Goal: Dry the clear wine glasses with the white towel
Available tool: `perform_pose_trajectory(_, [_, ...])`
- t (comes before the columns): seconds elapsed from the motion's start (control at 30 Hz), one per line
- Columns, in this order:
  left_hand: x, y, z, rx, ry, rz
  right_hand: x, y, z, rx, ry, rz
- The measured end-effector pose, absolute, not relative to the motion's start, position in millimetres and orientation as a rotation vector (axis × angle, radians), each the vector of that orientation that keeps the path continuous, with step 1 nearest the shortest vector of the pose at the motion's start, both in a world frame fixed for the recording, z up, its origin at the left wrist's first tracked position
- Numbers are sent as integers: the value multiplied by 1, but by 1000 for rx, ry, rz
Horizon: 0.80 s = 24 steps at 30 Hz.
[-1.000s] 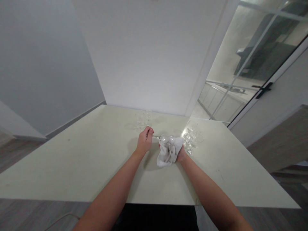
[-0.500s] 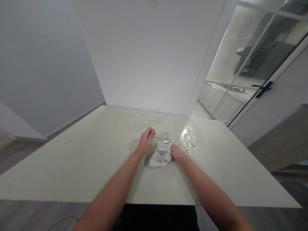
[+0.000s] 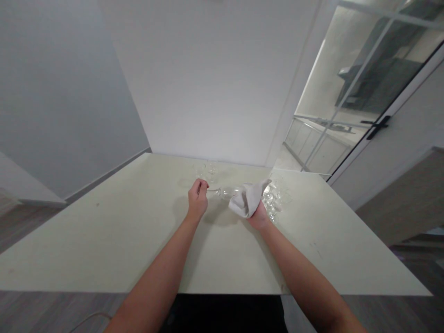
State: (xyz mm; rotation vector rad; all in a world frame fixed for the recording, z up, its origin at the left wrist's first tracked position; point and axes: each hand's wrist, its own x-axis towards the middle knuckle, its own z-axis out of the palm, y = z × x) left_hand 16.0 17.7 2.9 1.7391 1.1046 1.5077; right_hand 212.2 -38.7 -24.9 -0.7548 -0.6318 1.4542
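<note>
The left hand [image 3: 197, 200] pinches the stem of a wine glass [image 3: 227, 192] (held sideways); the right hand [image 3: 258, 215], at three o'clock, grips a white cloth [image 3: 247, 200] against its bowl. More glasses [image 3: 277, 200] stand just beyond.

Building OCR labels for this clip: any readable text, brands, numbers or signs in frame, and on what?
None: no readable text in this view.
The cloth in the right hand is plain white.
The wine glass held at its stem end by the left hand is clear, unmarked.
The glasses on the table, the walls and the glass door show no lettering.
</note>
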Motion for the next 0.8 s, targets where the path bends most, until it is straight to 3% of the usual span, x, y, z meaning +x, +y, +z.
perform_pose_trajectory(0.17, [25,8,0,2003,1028,1335,204,-44,-32,-799,-756,1636])
perform_pose_trajectory(0.43, [27,14,-4,1853,1036,1460,207,-42,-36,-882,-958,1659])
perform_pose_trajectory(0.8, [30,-2,-1,2073,902,1299,205,-51,-41,-888,-1101,1438])
